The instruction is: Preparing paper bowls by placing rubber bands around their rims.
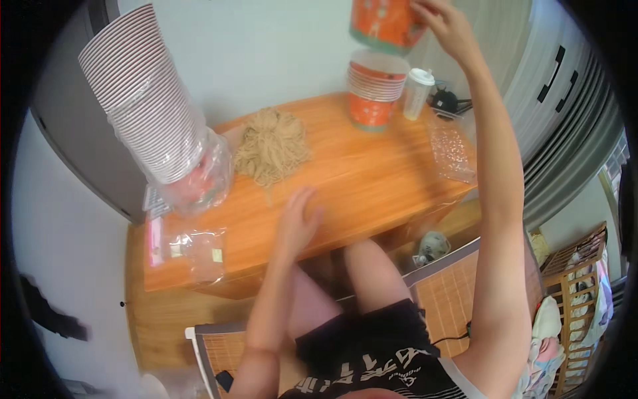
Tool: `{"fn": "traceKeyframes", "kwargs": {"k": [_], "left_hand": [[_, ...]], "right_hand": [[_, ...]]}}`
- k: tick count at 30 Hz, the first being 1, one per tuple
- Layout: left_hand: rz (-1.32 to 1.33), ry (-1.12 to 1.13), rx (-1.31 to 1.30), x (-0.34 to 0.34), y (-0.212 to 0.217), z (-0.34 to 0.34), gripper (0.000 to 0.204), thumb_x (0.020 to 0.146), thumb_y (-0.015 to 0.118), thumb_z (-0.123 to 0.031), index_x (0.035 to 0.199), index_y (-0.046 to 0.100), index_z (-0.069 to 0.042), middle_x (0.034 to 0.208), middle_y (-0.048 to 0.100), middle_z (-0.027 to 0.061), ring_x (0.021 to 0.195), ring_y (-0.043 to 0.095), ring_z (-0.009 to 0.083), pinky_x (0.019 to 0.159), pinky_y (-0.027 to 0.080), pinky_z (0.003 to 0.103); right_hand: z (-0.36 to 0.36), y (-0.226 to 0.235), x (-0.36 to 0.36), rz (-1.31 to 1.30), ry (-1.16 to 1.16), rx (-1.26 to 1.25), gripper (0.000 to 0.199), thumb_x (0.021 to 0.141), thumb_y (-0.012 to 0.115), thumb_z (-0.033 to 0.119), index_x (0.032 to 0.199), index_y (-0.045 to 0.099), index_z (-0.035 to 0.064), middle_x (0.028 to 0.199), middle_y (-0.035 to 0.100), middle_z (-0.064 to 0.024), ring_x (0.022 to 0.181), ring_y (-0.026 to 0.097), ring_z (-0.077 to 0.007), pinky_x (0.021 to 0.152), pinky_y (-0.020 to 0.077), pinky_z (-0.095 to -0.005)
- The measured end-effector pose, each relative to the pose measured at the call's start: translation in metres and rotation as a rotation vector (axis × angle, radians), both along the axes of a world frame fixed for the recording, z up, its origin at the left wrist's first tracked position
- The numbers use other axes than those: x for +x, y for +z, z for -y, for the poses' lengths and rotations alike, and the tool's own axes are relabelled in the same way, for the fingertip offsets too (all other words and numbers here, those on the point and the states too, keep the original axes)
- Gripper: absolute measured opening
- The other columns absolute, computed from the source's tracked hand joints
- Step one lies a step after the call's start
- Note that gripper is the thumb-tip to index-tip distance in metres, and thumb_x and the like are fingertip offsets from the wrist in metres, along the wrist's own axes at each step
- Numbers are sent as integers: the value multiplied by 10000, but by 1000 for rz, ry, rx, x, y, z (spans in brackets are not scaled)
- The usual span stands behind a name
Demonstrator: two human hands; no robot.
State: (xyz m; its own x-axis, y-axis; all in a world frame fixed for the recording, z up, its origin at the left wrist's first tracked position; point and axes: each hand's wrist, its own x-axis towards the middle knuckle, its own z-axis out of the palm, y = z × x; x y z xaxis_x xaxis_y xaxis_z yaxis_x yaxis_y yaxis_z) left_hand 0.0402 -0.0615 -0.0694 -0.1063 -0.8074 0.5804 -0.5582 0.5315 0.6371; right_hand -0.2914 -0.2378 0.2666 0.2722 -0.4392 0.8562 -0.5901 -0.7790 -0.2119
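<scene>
My right hand [446, 25], raised at the top of the view, grips the side of an orange paper bucket [385, 28] with a green base. The bucket is a little blurred and hangs just above a short stack of like buckets [373, 100] at the back of the table. Over the front middle of the table my left hand [299, 223] is apart from everything, fingers loosely spread and smeared by motion. Beyond it lies a heap of tan string [272, 147]. A tall leaning stack of nested white-rimmed buckets [149, 100], partly in clear plastic, stands at the left.
A lidded clear cup [417, 93] and a small black object [445, 103] are right of the short stack. Clear plastic packaging [454, 153] lies at the table's right end, clear bags [203, 255] at its left front. A wooden crib [577, 312] stands far right.
</scene>
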Motion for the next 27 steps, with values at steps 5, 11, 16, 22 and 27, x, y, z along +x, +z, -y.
{"fn": "traceKeyframes", "kwargs": {"k": [5,11,16,22,27], "left_hand": [[23,1,-38,-3,0,1,291,905,687,-106,1180,654,-17,1276,625,177,1193,593,335,996,483,387],[-52,9,24,-3,3,-3,211,891,693,-133,1076,684,-32,1179,671,174,1123,615,365,985,478,437],[-50,58,39,-3,2,-4,151,887,689,-133,1002,703,-36,1080,699,167,1064,626,366,935,490,442],[-62,117,63,-7,4,-5,141,896,691,-148,973,717,-32,1059,707,164,1040,640,357,944,490,424],[-64,128,108,-10,9,-2,133,907,684,-150,958,720,-32,1020,713,156,1021,646,344,934,490,414]], "right_hand": [[69,-23,12,34,-108,31,319,949,632,101,1249,653,-6,1130,702,-166,1022,665,-234,884,528,-338],[97,-81,28,-210,-269,-87,409,912,592,74,1309,650,152,1194,680,-184,1080,649,-378,923,517,-403],[91,-125,45,-333,-504,77,396,1008,423,414,1239,701,251,1192,717,-63,1144,653,-276,1103,262,-638],[90,-157,34,-341,-327,181,398,985,433,363,1262,677,214,1150,723,-76,1095,668,-292,1017,428,-514],[99,-151,31,-406,-285,331,460,981,363,412,1281,662,234,1178,712,-90,1097,666,-308,947,471,-480]]}}
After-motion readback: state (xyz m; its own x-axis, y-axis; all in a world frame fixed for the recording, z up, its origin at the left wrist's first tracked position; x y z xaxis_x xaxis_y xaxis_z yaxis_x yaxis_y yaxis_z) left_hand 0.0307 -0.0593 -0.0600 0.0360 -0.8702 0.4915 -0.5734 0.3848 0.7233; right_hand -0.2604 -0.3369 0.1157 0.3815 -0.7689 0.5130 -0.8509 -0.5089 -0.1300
